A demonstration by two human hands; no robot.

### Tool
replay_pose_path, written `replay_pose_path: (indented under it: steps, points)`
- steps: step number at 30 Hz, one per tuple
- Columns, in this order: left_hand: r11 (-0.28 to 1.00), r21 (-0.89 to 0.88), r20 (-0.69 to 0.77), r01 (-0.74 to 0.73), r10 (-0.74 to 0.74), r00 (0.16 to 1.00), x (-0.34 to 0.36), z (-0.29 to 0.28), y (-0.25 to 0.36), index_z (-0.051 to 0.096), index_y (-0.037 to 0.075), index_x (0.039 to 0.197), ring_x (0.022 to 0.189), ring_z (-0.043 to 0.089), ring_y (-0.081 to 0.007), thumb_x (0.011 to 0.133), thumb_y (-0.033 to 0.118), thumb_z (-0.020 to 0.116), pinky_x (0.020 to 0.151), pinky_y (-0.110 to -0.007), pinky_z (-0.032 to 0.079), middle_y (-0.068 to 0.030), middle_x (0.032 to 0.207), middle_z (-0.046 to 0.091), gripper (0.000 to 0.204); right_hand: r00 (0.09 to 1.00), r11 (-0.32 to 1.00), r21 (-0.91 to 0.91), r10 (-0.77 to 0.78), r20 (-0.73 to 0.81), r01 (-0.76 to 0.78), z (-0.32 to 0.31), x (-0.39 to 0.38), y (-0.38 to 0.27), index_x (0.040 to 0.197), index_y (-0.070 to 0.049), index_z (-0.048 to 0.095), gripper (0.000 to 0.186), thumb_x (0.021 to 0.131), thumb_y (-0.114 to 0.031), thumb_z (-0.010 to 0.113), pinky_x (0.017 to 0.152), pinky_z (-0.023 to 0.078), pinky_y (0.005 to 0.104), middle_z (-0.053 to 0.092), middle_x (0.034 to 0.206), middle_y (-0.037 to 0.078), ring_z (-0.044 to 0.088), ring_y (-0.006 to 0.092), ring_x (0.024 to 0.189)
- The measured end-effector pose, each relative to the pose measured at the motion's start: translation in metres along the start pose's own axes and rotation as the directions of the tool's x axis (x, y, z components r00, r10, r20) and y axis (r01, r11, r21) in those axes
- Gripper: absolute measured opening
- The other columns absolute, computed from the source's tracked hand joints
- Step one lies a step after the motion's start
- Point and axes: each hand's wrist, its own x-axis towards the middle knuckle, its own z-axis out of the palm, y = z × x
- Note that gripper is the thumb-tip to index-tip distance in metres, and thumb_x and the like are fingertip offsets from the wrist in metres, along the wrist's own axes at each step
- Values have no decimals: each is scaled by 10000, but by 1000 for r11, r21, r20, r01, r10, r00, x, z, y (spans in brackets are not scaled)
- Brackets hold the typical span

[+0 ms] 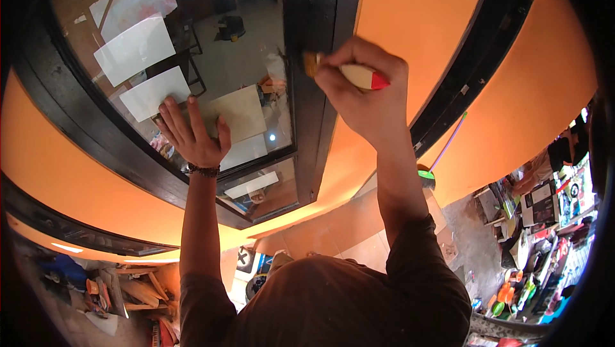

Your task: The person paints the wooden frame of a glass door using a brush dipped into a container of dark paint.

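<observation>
The right hand [366,94] has its grip pinched around a paintbrush [349,73] with a pale handle and red tip, the bristle end pressed against the black window frame [314,59] at its vertical bar. The left hand [192,134] lies spread and flat on the glass pane [211,40], holding nothing (it looks like a brace for balance). Orange wall [416,8] flanks the frame on both sides. The step in hand appears to be brushing the black bar near its upper part. The next move likely calls for a steady stroke along the bar, keeping bristles off the glass and the orange.
</observation>
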Motion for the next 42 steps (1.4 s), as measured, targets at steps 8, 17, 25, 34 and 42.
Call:
replay_pose_path:
  steps: [8,17,25,34,42]
  points:
    - [1000,-10,-8,-21,20,1000,2,7,5,462,-8,1340,1326,319,-477,896,390,493,1076,-586,238,-287,1443,328,598,973,987,117,-83,-213,110,-5,40,9,763,8,613,111,696,19,700,631,496,244,623,688,76,621,129,656]
    - [1000,-21,-17,-20,19,1000,1,7,1,466,0,1342,1333,315,-469,892,397,498,1075,-582,232,-278,1450,324,601,966,967,2,256,27,-256,-2,-102,31,731,1,605,123,673,80,679,604,468,241,598,688,74,609,137,656]
    - [1000,-6,-30,-25,25,999,1,5,-1,470,8,1341,1338,311,-460,901,418,487,1073,-580,233,-271,1451,327,602,990,991,-76,-115,-86,108,19,-73,31,815,-30,629,177,683,80,670,574,489,270,625,754,95,620,204,650]
    - [1000,-9,-45,-21,20,999,4,7,0,483,23,1341,1330,330,-458,904,422,471,1075,-574,240,-272,1448,334,592,996,999,-2,32,-84,-33,20,-75,21,783,-23,605,148,688,76,661,537,485,291,597,708,108,609,224,608]
    - [1000,-9,-22,-21,21,1000,4,4,2,476,16,1343,1337,314,-461,917,421,460,1068,-579,247,-277,1447,331,588,998,998,-65,20,-58,-23,15,-59,5,757,3,626,117,688,90,663,612,494,244,641,736,87,632,158,659]
